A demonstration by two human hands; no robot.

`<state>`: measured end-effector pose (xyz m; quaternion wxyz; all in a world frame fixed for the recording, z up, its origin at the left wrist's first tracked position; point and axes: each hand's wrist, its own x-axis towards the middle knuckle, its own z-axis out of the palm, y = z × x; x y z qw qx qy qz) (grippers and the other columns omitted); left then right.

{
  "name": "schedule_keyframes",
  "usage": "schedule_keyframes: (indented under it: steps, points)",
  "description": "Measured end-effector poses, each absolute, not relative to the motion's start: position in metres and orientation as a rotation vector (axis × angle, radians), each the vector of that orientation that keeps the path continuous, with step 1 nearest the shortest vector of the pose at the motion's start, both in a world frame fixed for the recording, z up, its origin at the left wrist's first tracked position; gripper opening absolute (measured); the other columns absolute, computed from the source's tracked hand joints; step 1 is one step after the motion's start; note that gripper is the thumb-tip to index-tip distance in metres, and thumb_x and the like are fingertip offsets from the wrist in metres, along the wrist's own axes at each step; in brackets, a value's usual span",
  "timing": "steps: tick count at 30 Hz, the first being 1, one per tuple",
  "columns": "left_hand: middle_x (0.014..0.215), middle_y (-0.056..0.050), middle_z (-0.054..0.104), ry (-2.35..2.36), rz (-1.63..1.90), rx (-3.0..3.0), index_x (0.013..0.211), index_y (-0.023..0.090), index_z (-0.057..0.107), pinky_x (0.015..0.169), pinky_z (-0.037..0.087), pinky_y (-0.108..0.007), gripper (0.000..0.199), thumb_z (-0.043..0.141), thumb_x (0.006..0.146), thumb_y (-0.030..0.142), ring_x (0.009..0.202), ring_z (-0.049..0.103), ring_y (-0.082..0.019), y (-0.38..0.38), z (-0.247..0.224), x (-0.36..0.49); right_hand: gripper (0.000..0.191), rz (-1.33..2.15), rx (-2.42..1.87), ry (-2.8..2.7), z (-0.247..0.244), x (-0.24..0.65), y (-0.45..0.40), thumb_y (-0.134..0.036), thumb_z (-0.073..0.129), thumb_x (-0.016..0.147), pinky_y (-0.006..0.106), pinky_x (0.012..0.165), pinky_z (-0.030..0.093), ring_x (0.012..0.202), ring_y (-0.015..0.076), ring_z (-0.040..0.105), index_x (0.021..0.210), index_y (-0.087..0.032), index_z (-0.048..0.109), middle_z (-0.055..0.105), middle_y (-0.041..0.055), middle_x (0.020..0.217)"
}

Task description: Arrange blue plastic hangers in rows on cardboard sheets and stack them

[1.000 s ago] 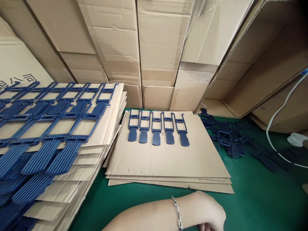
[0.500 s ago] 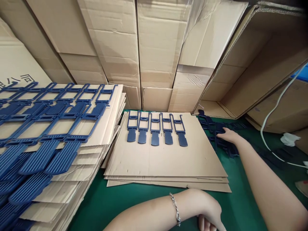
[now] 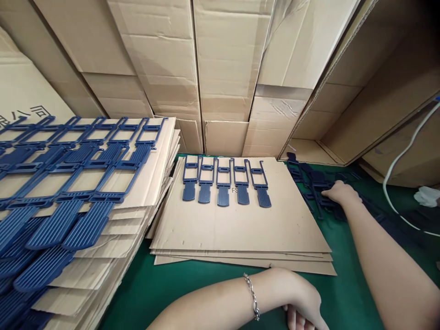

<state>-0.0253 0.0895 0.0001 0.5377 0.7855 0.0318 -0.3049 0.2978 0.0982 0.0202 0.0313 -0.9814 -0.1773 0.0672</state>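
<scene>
At the right, my right hand [image 3: 340, 193] reaches into a loose heap of dark blue plastic parts [image 3: 305, 176]. Its fingers are closed on one of these parts, a plastic frame, mostly hidden in the dark heap. My left hand [image 3: 304, 305] is bent down at the bottom, its fingers curled; whatever they hold, if anything, is hidden. Between the hands lies a short stack of cardboard sheets [image 3: 240, 233]. On it, several blue plastic frames with ribbed paddles [image 3: 223, 181] lie in a row, paddles towards me.
A taller stack of cardboard sheets [image 3: 137, 197] stands at the left, covered with similar blue frames [image 3: 87, 224]. Cardboard boxes [image 3: 227, 59] form a wall behind. An open carton [image 3: 343, 105] stands at the back right, near a white cable [image 3: 388, 183] and crumpled white paper [image 3: 427, 196].
My right hand has shifted slightly to the right within the heap, and some parts there have moved. My left hand stays curled in nearly the same place. The view has turned slightly.
</scene>
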Motion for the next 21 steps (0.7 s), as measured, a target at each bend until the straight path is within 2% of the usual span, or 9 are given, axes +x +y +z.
schedule_keyframes:
  steps: [4,8,11,14,17,20,21]
  points:
    - [0.061,-0.004,0.065,0.086,-0.813,1.824,0.067,0.017,0.064,0.053,0.04,-0.026,0.035,0.057,0.071,0.052,0.058,0.061,-0.018,0.092,-0.001,-0.01,0.059,0.217,-3.076,-0.564,0.023,0.287,0.1,-0.039,0.051,0.076,0.041,0.078,0.037,0.109,0.0388,0.043,0.124,-0.007,0.036,0.041,0.0267,0.118]
    - [0.063,-0.006,0.066,-0.005,-1.392,1.737,0.057,0.012,0.059,0.053,0.042,-0.026,0.032,0.062,0.072,0.04,0.059,0.062,-0.018,0.088,-0.004,0.011,0.055,0.111,-3.113,-0.562,0.036,0.281,0.096,-0.039,0.046,0.079,0.042,0.082,0.037,0.113,0.0389,0.037,0.125,-0.01,0.036,0.037,0.0247,0.122]
    - [0.062,-0.007,0.065,-0.053,-1.542,1.743,0.058,0.01,0.057,0.055,0.044,-0.026,0.032,0.059,0.074,0.038,0.06,0.062,-0.017,0.086,0.001,0.017,0.056,0.029,-3.129,-0.541,0.051,0.281,0.09,-0.04,0.045,0.079,0.044,0.084,0.038,0.114,0.0386,0.036,0.126,-0.012,0.034,0.036,0.0217,0.125]
    - [0.064,-0.006,0.065,-0.138,-1.491,1.81,0.063,0.011,0.054,0.059,0.046,-0.028,0.031,0.059,0.074,0.04,0.064,0.062,-0.018,0.091,0.02,0.012,0.059,-0.087,-3.129,-0.465,0.068,0.28,0.083,-0.04,0.045,0.078,0.047,0.086,0.038,0.114,0.0387,0.035,0.128,-0.012,0.033,0.036,0.0202,0.127]
    - [0.067,-0.002,0.063,-0.288,-1.299,1.851,0.068,0.014,0.051,0.062,0.046,-0.029,0.026,0.061,0.073,0.038,0.064,0.06,-0.016,0.105,0.05,0.003,0.061,-0.236,-3.082,-0.349,0.087,0.272,0.077,-0.04,0.047,0.076,0.05,0.086,0.039,0.114,0.0388,0.036,0.129,-0.014,0.034,0.037,0.0189,0.129]
    - [0.071,0.002,0.059,-0.318,-0.845,1.81,0.081,0.017,0.054,0.067,0.045,-0.028,0.023,0.058,0.075,0.038,0.065,0.056,-0.013,0.128,0.082,-0.011,0.064,-0.233,-2.967,-0.381,0.105,0.255,0.074,-0.038,0.054,0.071,0.045,0.086,0.041,0.11,0.0367,0.043,0.128,-0.015,0.038,0.044,0.0178,0.125]
    - [0.077,0.001,0.059,-0.251,-0.63,1.751,0.089,0.019,0.055,0.071,0.045,-0.028,0.025,0.057,0.076,0.04,0.071,0.056,-0.013,0.136,0.092,-0.017,0.063,-0.195,-2.901,-0.437,0.112,0.245,0.075,-0.037,0.055,0.07,0.041,0.085,0.042,0.106,0.0346,0.047,0.127,-0.016,0.039,0.048,0.017,0.12]
